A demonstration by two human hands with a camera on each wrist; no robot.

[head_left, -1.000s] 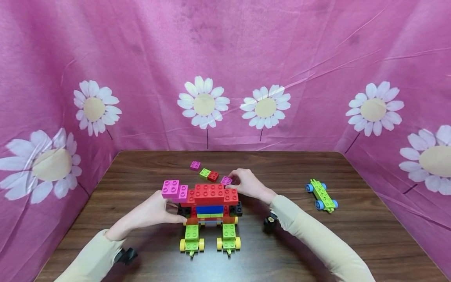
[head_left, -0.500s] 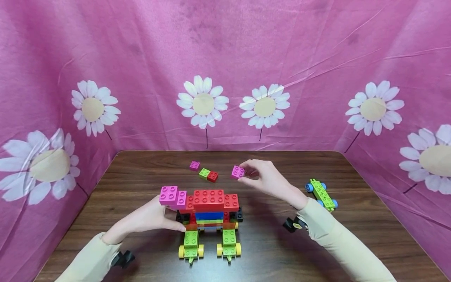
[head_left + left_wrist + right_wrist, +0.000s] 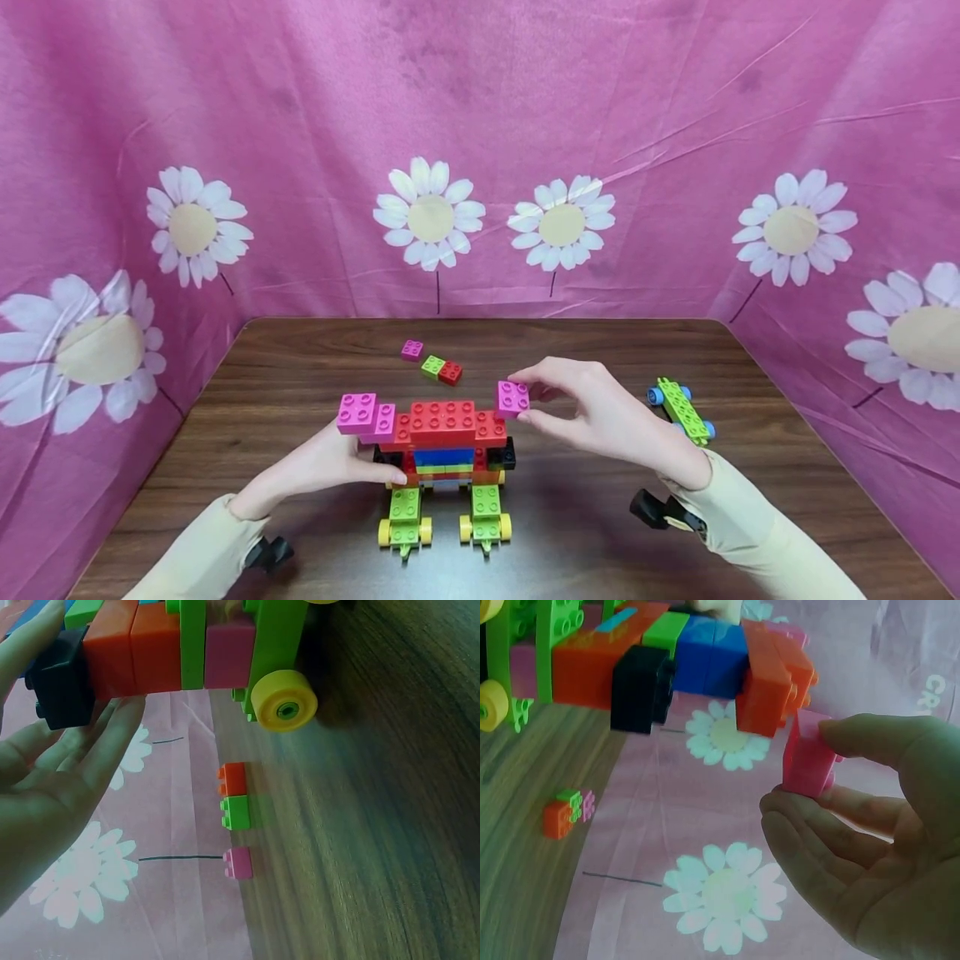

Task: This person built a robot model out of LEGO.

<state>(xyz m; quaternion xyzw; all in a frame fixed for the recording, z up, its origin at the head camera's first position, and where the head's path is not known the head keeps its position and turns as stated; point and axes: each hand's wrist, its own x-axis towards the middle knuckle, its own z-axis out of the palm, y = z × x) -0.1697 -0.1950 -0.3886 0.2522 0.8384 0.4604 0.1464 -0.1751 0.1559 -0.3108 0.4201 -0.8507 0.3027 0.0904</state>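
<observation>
A toy-brick model (image 3: 442, 421) stands mid-table on green wheeled bases, with red bricks on top, blue and lime layers below, and black bricks jutting out at its sides. Two pink bricks (image 3: 357, 413) step outward at its upper left. My left hand (image 3: 318, 461) grips the model's left side, thumb in front and fingers behind, around the black brick (image 3: 61, 679) in the left wrist view. Between thumb and fingers, my right hand (image 3: 600, 412) pinches a pink brick (image 3: 513, 399) close to the model's upper right red brick (image 3: 763, 682). Whether they touch, I cannot tell.
Behind the model lie a loose pink brick (image 3: 412, 350), a lime brick (image 3: 432, 367) and a red brick (image 3: 450, 372), the last two side by side. A lime wheeled base (image 3: 681, 410) with blue wheels rests at the right. Pink flowered cloth (image 3: 480, 275) borders the table.
My right hand has lifted the pink brick off the table behind the model and brought it to the model's upper right. My left hand has stayed on the model, which shifted slightly.
</observation>
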